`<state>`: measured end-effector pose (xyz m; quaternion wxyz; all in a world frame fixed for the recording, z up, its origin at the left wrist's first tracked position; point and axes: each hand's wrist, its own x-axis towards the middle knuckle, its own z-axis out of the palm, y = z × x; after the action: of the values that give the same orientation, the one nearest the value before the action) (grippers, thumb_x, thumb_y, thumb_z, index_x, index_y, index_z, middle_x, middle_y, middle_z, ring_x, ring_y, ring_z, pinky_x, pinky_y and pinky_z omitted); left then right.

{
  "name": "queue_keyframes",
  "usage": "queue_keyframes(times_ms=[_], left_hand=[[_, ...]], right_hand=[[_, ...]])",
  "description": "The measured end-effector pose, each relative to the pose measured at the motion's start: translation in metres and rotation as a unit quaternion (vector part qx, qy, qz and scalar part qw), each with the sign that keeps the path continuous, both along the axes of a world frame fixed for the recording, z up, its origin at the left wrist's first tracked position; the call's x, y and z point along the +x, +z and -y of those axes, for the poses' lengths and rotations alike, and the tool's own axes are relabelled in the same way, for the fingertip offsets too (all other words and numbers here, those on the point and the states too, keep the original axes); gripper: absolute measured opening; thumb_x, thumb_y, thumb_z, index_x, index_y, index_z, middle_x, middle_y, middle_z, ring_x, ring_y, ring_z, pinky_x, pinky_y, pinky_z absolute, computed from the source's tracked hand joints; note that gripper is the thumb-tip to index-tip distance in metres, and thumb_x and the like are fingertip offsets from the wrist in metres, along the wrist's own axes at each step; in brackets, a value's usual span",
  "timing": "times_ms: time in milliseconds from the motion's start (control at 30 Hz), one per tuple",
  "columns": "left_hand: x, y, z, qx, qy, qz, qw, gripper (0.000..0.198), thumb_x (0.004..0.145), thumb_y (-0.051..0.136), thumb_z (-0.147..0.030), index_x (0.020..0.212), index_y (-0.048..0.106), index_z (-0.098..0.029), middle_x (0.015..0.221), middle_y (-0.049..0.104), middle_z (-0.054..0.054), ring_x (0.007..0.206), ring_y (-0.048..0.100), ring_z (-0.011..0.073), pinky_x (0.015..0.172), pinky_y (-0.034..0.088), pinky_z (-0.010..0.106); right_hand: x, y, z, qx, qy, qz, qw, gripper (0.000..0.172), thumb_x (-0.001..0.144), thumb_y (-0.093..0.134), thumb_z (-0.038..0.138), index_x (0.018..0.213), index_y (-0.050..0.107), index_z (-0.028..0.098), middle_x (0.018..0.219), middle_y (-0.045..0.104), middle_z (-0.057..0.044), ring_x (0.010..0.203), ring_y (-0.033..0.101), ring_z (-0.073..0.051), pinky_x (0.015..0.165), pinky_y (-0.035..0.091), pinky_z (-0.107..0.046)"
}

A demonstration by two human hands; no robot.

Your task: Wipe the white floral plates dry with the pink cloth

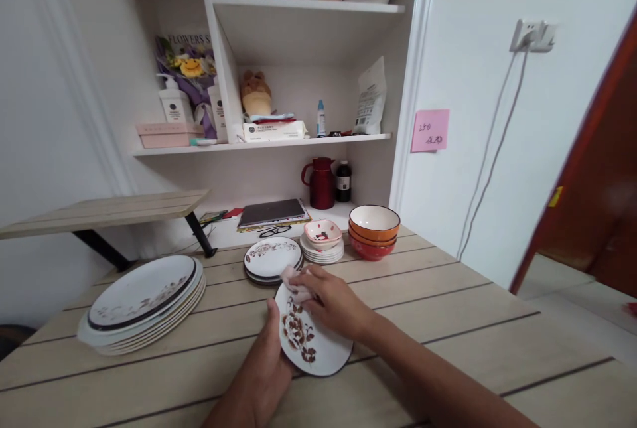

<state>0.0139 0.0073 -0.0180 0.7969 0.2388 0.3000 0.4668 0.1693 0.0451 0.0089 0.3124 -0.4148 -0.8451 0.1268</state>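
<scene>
White shelves (308,6) rise behind a table (448,322) of pale boards, which has dark lines between them. At the far left, a low stand (114,208) on black legs is placed, and near to it is a stack of large plates (144,288). On the shelf above are a pink box (169,137), flowers (192,68) and then a toy (256,95). Toward the middle, the left hand (269,365) holds the left side of a plate (323,350); the thumb lies by the rim, and the other fingers are mostly hidden below. This plate, white with brown flowers, is tilted over the near part of the table, between both hands; whether it touches the boards, I cannot tell. Just behind it stand similar plates (273,257) in a stack. The right hand (336,302) is closed on a pale cloth (296,286), which touches the plate near its far edge. Behind this hand are saucers (323,257) with a small dish (322,231) on top, and farther back a red jug (322,186). More to the right come nested bowls (374,234), orange above red, then a pink note (430,129) on the wall, and a socket (531,36) with a cable.
</scene>
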Motion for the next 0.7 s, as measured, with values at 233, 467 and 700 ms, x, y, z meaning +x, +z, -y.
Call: queue_keyframes(times_ms=[233, 467, 700], left_hand=[[-0.002, 0.004, 0.0, -0.022, -0.008, 0.007, 1.0, 0.075, 0.082, 0.035, -0.07, 0.133, 0.051, -0.017, 0.117, 0.068, 0.015, 0.111, 0.061, 0.0296, 0.096, 0.043, 0.044], [-0.005, 0.005, -0.002, -0.004, -0.04, -0.004, 0.999, 0.063, 0.089, 0.04, -0.057, 0.131, 0.054, -0.012, 0.116, 0.069, 0.017, 0.113, 0.061, 0.0291, 0.097, 0.044, 0.042], [-0.003, 0.008, -0.001, -0.012, -0.005, -0.049, 0.999, 0.058, 0.088, 0.048, -0.051, 0.132, 0.052, -0.013, 0.121, 0.067, 0.016, 0.114, 0.061, 0.0283, 0.097, 0.045, 0.043]], right_hand=[[-0.011, 0.012, 0.017, -0.04, 0.158, 0.022, 0.986, 0.042, 0.073, 0.07, 0.016, 0.114, 0.065, 0.025, 0.108, 0.064, -0.004, 0.102, 0.057, -0.019, 0.091, 0.041, -0.028], [0.01, 0.026, 0.022, -0.127, 0.179, 0.126, 0.968, 0.035, 0.07, 0.073, 0.017, 0.102, 0.071, 0.031, 0.11, 0.059, 0.001, 0.098, 0.057, -0.017, 0.085, 0.041, -0.025], [0.041, 0.026, 0.007, -0.188, 0.044, 0.118, 0.974, 0.037, 0.068, 0.072, 0.014, 0.099, 0.072, 0.033, 0.1, 0.057, 0.0, 0.088, 0.058, -0.017, 0.074, 0.042, -0.024]])
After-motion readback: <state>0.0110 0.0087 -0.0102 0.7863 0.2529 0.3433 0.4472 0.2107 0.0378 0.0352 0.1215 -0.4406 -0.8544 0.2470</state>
